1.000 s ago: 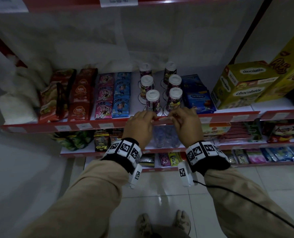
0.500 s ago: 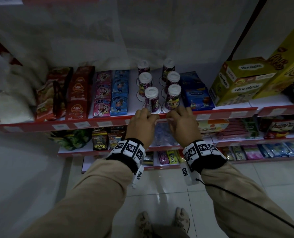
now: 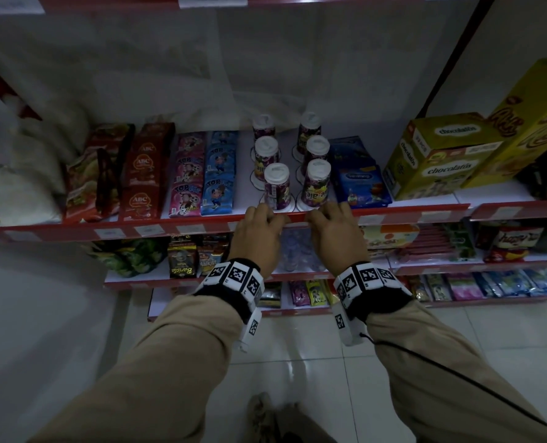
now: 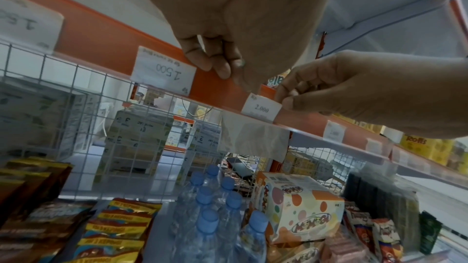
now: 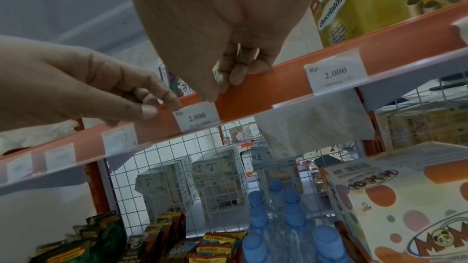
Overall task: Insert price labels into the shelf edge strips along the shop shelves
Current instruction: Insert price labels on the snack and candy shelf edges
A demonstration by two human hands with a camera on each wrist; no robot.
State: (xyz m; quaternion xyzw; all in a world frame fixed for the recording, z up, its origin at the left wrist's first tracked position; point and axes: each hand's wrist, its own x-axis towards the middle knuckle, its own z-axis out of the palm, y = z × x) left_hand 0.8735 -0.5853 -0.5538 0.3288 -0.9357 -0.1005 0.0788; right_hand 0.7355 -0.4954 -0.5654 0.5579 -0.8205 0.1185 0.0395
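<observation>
Your left hand (image 3: pixel 259 238) and right hand (image 3: pixel 336 235) were both up at the red shelf edge strip (image 3: pixel 409 215), just below the two front cups (image 3: pixel 315 183). The price label (image 5: pixel 197 117), marked 2.000, sat partly in the strip with its top edge standing proud. Your right hand pinched its right corner between thumb and forefinger, the other fingers curled over the strip's top. Your left forefinger touched its left corner, thumb close beneath; whether it truly gripped I cannot tell. Another label (image 5: pixel 335 73) sat further right.
</observation>
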